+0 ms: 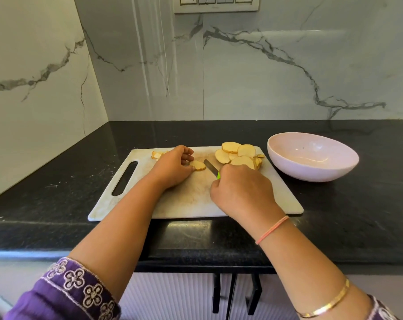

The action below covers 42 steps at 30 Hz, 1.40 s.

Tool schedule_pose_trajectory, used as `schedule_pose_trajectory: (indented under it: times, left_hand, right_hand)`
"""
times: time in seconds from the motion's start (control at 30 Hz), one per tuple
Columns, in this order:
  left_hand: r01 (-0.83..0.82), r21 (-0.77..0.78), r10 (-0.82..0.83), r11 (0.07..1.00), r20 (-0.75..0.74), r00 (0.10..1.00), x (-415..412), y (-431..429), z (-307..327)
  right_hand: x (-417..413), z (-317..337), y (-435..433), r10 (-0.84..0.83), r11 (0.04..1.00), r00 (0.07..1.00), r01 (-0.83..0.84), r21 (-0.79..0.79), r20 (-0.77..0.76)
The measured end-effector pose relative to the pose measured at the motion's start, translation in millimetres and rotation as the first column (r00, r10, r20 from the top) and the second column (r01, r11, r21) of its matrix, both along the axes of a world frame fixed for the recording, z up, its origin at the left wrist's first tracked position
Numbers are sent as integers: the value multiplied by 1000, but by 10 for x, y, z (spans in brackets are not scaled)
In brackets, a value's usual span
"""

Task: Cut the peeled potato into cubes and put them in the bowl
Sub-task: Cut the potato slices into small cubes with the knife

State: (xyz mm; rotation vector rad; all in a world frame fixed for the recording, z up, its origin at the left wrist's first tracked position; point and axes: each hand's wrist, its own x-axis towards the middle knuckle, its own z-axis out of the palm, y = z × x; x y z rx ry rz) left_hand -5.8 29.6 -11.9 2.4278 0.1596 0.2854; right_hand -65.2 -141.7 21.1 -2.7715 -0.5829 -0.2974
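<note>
A white cutting board (191, 199) lies on the black counter. My left hand (172, 168) rests on it, and its thumb and fingertips pinch a potato slice (198, 165) lying flat. My right hand (242, 188) grips a knife (211, 167) with a green handle, whose blade points at that slice. A pile of round potato slices (238, 154) sits at the board's far right corner. A few small cut pieces (157, 154) lie at the far left, behind my left hand. The pale pink bowl (311, 158) stands to the right of the board with nothing in it.
The black counter (57, 188) runs into a corner of marble walls at the left and back. A switch panel (216, 3) is mounted high on the back wall. The board's handle slot (124, 179) is at its left end. Cabinet handles (233, 294) hang below the counter's edge.
</note>
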Motion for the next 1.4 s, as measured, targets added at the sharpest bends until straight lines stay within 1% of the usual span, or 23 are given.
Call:
schedule_pose_trajectory:
  times: [0.27,0.47,0.57,0.7,0.97,1.17,1.3,1.4]
  left_hand:
    - [-47,49,47,998,13,999,-15,17,16]
    - [-32,58,33,998,-11,999,-12,9,31]
    - [6,93,-4,996,-17,1000,-15,10,35]
    - [30,96,-30,995,4,1000,-16,6,8]
    - [-20,137,18,990,18,1000,-13,1,-11]
    - [-63,103,61,993,25,998,-40,-13,37]
    - [-54,128,47,990,54,997,-42,-27,50]
    - [-66,156,57,986,64,996,-39,-38,70]
  right_hand:
    - [115,-48,10,30,999,997,-28,-20,72]
    - [60,-9,-32,-18,999,998,16,31,60]
    - [-4,-30,-11,-33,999,999,32,20,26]
    - [-46,-79,83,-19,1000,1000,19,14,8]
    - [87,-80,118,-4,1000,1000,4,20,11]
    - [152,-12,85,-40,995,999,42,87,-22]
    - [167,5,97,-39,995,998,43,87,-51]
    - [157,11,89,-43,996,998,46,76,-45]
